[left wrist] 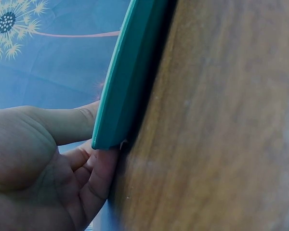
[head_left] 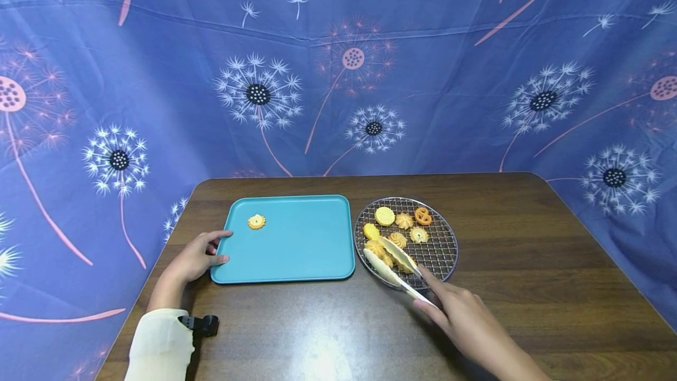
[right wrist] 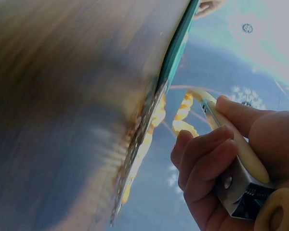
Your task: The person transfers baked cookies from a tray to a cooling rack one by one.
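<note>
My left hand (head_left: 193, 257) pinches the left rim of a teal tray (head_left: 296, 251). In the left wrist view the thumb lies along one side of the tray (left wrist: 130, 72) and the fingers reach the other. A scalloped cookie (head_left: 256, 222) sits at the tray's upper left. With my right hand (head_left: 468, 316) I grip cream-tipped metal tongs (head_left: 388, 274) over a round wire rack (head_left: 441, 246). The right wrist view shows a ridged golden cookie (right wrist: 184, 113) at the tongs' tips, apart from the rack. Whether both tips touch it, I cannot tell.
Several cookies lie on the rack, among them a round yellow one (head_left: 384, 216), a swirled one (head_left: 398, 240) and a pretzel-shaped one (head_left: 422, 216). Tray and rack stand side by side on a brown wooden table (head_left: 529, 263). A blue dandelion-print cloth (head_left: 449, 75) hangs behind.
</note>
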Demonstrator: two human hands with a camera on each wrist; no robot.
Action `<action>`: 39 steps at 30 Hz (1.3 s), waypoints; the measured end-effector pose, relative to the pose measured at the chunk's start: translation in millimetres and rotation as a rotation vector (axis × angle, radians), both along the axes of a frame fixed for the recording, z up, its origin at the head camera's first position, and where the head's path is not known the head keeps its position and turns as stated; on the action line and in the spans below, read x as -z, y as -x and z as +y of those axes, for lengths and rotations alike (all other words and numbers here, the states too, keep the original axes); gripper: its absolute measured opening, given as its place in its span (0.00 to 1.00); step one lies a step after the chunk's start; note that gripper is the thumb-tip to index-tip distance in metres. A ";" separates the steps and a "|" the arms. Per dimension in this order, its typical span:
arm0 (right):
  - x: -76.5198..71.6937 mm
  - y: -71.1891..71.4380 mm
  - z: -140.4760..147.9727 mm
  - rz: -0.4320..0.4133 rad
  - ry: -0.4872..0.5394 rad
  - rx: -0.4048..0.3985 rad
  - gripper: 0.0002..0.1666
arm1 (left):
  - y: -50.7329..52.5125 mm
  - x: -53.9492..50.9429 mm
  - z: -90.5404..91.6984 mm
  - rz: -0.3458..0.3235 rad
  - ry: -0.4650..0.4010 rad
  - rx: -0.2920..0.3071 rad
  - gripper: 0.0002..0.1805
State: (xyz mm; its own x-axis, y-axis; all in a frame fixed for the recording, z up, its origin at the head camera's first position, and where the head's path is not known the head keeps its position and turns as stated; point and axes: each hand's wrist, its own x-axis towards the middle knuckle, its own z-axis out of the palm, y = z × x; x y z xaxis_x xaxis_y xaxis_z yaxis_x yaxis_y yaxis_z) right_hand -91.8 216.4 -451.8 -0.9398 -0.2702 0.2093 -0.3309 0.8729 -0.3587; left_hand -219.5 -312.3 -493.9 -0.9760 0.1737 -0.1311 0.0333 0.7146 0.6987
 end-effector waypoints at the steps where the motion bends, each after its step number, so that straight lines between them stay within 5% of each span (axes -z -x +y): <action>1: 0.0 -0.6 3.4 -0.003 -0.003 0.009 0.38 | 0.1 -0.2 0.0 0.001 0.000 0.000 0.32; 21: -5.6 -7.8 65.3 -0.052 -0.096 0.085 0.40 | -0.6 -1.4 0.8 -0.001 -0.001 0.004 0.32; 39: -4.8 -8.9 75.9 -0.094 -0.154 0.076 0.40 | -1.9 -2.7 2.0 -0.009 0.011 -0.015 0.31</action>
State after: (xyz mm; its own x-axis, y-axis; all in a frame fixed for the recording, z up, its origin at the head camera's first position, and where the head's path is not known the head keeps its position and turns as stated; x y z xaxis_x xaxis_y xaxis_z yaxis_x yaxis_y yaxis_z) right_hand -82.8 292.4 -447.0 -0.9720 -0.2201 0.0817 -0.2337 0.9408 -0.2454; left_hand -217.7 -310.3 -491.2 -0.9772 0.1580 -0.1417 0.0166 0.7225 0.6912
